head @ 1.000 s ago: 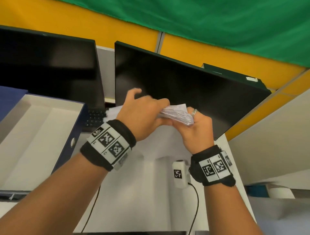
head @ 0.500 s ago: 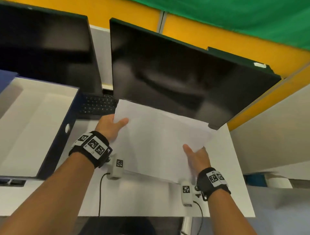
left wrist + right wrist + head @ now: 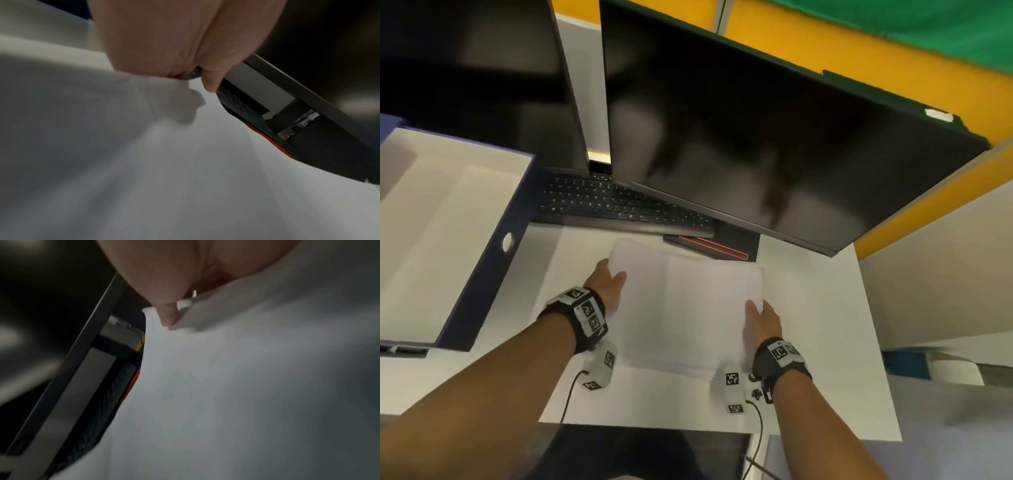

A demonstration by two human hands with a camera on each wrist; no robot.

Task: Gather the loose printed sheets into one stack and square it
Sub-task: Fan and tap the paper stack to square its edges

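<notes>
A stack of white printed sheets (image 3: 688, 308) lies flat and low over the white desk (image 3: 825, 342), in front of the keyboard. My left hand (image 3: 608, 279) grips its left edge, thumb on top and fingers hidden underneath. My right hand (image 3: 760, 317) grips the right edge the same way. In the left wrist view the thumb (image 3: 210, 81) presses down on the paper (image 3: 164, 162). The right wrist view shows a thumb (image 3: 167, 316) pinching the sheets (image 3: 246, 386) near a corner. The far left corner of the stack looks slightly uneven.
An open blue box (image 3: 482, 274) with a white inside stands on the left. A black keyboard (image 3: 619, 205) and a monitor base with a red line (image 3: 715, 246) lie just beyond the stack, under a large dark monitor (image 3: 756, 137). A second monitor (image 3: 465, 85) is at far left.
The stack was held up on edge near the monitor, then turned flat and tilted. It has now come down towards me onto the desk, with both hands moved apart to its sides.
</notes>
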